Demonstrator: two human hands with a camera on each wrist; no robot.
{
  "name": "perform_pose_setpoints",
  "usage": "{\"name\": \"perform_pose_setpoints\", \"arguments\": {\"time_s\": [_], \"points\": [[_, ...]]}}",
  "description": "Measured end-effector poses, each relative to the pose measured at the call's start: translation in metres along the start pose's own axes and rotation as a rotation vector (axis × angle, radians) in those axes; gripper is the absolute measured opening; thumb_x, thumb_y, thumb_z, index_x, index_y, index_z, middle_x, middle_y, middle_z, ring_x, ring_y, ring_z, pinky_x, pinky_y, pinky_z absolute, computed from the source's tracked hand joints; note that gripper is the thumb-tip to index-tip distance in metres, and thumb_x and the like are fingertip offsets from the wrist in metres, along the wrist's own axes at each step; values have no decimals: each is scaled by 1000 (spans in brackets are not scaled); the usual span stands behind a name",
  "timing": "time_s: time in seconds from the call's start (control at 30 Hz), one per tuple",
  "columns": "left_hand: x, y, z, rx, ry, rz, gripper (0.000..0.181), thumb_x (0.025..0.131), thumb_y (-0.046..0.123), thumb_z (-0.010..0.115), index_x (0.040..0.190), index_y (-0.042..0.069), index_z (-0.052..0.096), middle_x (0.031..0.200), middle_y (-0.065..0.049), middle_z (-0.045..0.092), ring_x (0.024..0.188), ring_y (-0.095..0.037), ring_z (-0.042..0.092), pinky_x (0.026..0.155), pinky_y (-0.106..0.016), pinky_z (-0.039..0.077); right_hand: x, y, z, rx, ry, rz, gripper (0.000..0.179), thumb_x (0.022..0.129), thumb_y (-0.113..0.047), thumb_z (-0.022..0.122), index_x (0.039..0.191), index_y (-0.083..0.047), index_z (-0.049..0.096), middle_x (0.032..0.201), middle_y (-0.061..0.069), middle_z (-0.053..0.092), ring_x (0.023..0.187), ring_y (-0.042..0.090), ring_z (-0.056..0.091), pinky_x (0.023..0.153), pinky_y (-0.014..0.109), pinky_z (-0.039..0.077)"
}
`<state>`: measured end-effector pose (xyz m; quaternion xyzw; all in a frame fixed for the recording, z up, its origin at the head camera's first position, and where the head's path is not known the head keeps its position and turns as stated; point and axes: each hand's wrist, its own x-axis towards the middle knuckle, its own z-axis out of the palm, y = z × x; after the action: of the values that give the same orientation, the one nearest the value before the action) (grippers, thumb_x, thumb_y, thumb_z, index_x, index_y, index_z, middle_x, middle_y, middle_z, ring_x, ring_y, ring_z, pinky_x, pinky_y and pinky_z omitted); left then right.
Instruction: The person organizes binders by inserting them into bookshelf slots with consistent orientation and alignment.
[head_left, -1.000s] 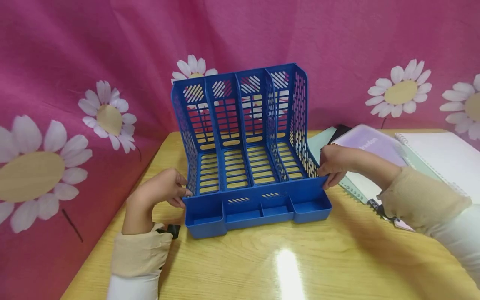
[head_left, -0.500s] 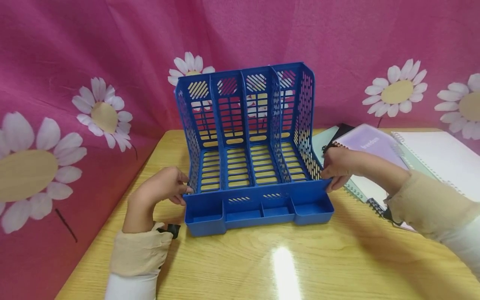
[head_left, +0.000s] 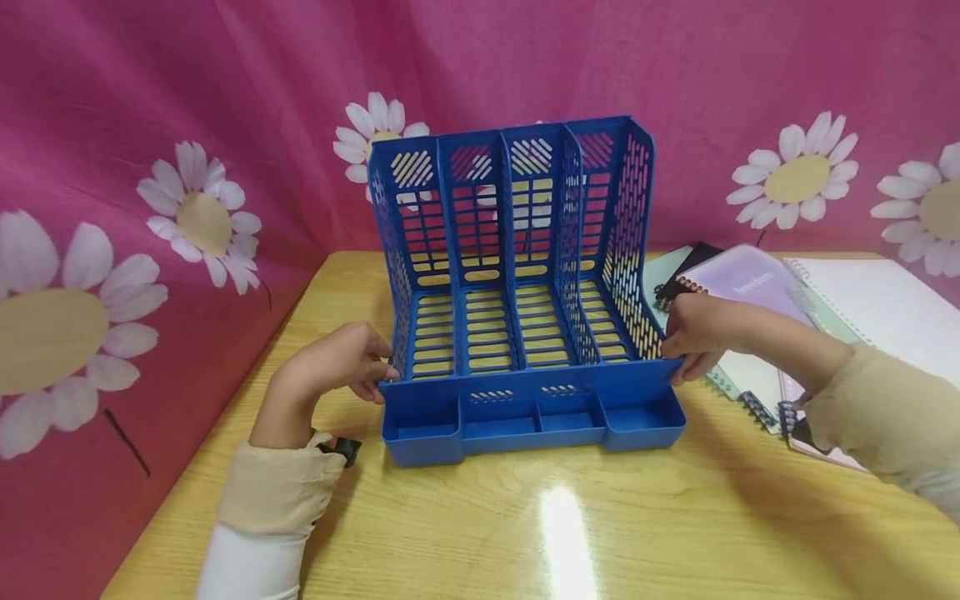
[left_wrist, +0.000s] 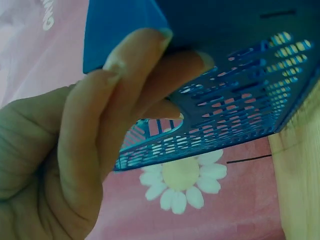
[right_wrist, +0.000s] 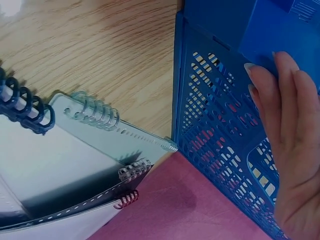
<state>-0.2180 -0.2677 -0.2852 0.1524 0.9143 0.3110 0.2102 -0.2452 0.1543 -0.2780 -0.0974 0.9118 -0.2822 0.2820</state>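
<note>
A blue plastic file organizer [head_left: 637,377] with upright dividers and a small tray along its front stands on the table. At its left front corner my left hand [head_left: 348,358] pinches the edge of the side wall. In the left wrist view the fingers [left_wrist: 135,60] bend over the blue rim beside the slotted side panel. My right hand [head_left: 697,333] grips the opposite front corner. The right wrist view has that hand's fingertips [right_wrist: 265,82] against the outside of the perforated side; its thumb is hidden there. All the organizer's slots and tray sections hold nothing.
Right of the organizer lie several spiral notebooks, among them a purple one [head_left: 738,275], a white one [head_left: 885,308] and a black-edged one [head_left: 693,257]. A pink curtain [head_left: 480,58] with daisies hangs behind and to the left of the wooden table [head_left: 450,533].
The file organizer has shifted a little to the right and turned slightly, with both hands holding its front corners throughout. The notebooks stay where they were.
</note>
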Motion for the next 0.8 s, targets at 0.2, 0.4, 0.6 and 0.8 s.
{"name": "perform_pose_setpoints", "arguments": {"time_s": [0.2, 0.4, 0.6, 0.8], "points": [[2, 5, -2, 74, -23, 9, 13, 89, -2, 58, 81, -10, 63, 66, -14, 64, 65, -31, 70, 58, -31, 58, 1, 1, 0, 11, 12, 4, 12, 84, 1, 53, 73, 6, 53, 67, 19, 69, 61, 22, 70, 57, 30, 58], [2, 7, 1, 58, -26, 0, 12, 89, -2, 59, 79, -8, 63, 67, -14, 64, 62, -29, 70, 57, -31, 58, 1, 4, 1, 35, 4, 8, 14, 84, 1, 53, 85, 14, 54, 68, 21, 68, 60, 22, 70, 56, 31, 58], [-3, 5, 3, 20, -22, -40, 25, 89, -2, 58, 108, -19, 60, 79, -19, 68, 63, -28, 70, 59, -32, 58, 3, 4, 2, 45, -9, -15, 10, 85, 1, 53, 83, 12, 52, 71, 22, 69, 63, 24, 71, 58, 31, 58], [-1, 7, 3, 14, -8, -18, 29, 89, -2, 58, 111, -21, 57, 86, -23, 68, 65, -31, 70, 58, -31, 58, 1, 6, 0, 34, -4, -14, 12, 87, 0, 53, 84, 12, 52, 72, 22, 69, 65, 26, 71, 58, 31, 58]]}}
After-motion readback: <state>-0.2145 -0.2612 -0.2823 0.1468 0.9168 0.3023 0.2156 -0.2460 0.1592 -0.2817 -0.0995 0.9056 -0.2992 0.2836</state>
